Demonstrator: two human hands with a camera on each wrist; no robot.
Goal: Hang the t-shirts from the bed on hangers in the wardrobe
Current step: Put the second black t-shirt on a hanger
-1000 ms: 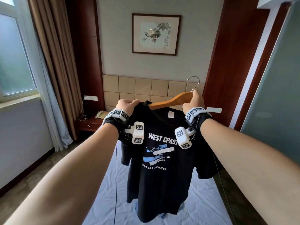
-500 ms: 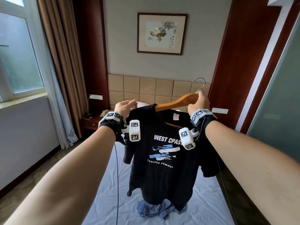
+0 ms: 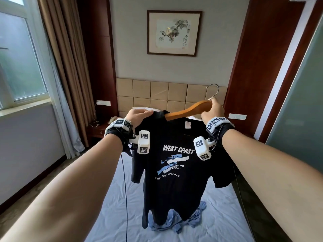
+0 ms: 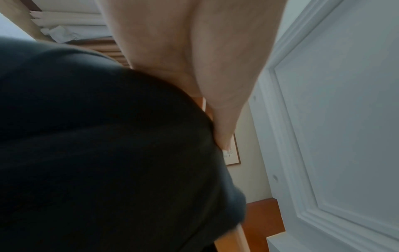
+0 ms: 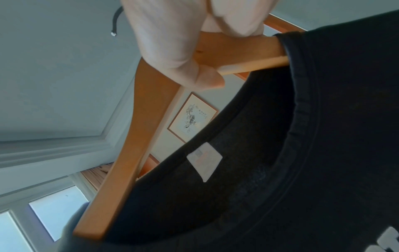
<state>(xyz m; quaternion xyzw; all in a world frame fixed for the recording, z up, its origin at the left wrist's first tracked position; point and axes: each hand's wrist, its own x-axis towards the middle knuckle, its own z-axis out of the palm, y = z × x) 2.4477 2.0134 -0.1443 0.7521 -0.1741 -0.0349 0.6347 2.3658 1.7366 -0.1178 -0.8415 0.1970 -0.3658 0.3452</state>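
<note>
Both arms have lifted the black t-shirt (image 3: 172, 165) a little higher than a moment ago, so more of the blue garment (image 3: 176, 222) on the bed (image 3: 113, 212) below the hands now shows under its hem. The left hand (image 3: 138, 117) pinches the shirt's shoulder fabric between thumb and fingers, and the right hand (image 3: 212, 110) is wrapped round the neck of the wooden hanger (image 3: 187, 110), just under its metal hook (image 3: 213, 92).

One hanger arm has gone in through the collar towards the left hand; the other arm, on the right hand's side, lies bare outside the neck opening (the right wrist view shows the bare wood plainly). To finish well, the left hand should probably stretch the collar sideways while the right tilts the hanger and feeds the bare arm in, then level it so both shoulders sit evenly. Tugging hard could distort the neckline.

The wardrobe is not in view in any of the three pictures, so nothing can be said of what hangs in it. The bed holds the crumpled blue garment, directly beneath the raised shirt.
</note>
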